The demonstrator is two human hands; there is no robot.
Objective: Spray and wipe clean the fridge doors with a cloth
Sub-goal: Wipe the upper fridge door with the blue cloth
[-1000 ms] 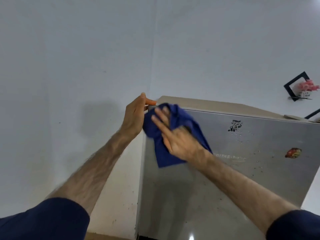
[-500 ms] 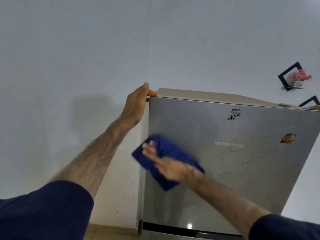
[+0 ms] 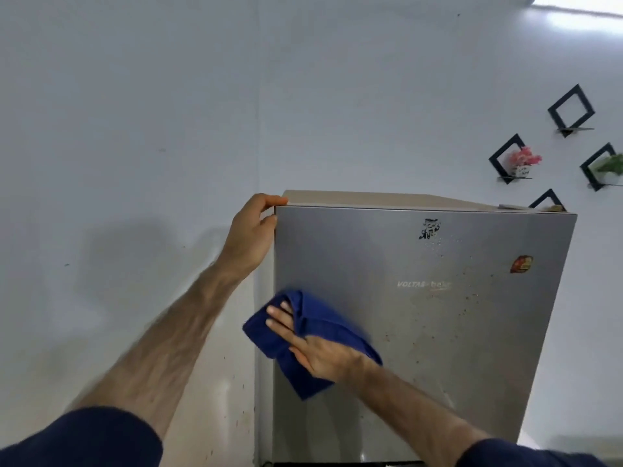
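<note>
The upper fridge door (image 3: 438, 332) is silver, with droplets and brown specks on its right half. My right hand (image 3: 317, 352) presses a dark blue cloth (image 3: 269, 338) flat against the door's left edge, about halfway down, fingers straight and pointing up-left. Part of the cloth folds over my fingers. My left hand (image 3: 249, 237) grips the door's top left corner, thumb on top and fingers curled round the side edge. No spray bottle is in view.
A black sticker (image 3: 429, 229) and a red sticker (image 3: 521, 264) sit on the door. Black diamond wall shelves (image 3: 509, 160) with small plants hang at the right. A white wall corner lies close to the fridge's left side.
My right hand has swept the cloth from the door's top left corner down along the left edge. My left hand has kept its grip on the corner.
</note>
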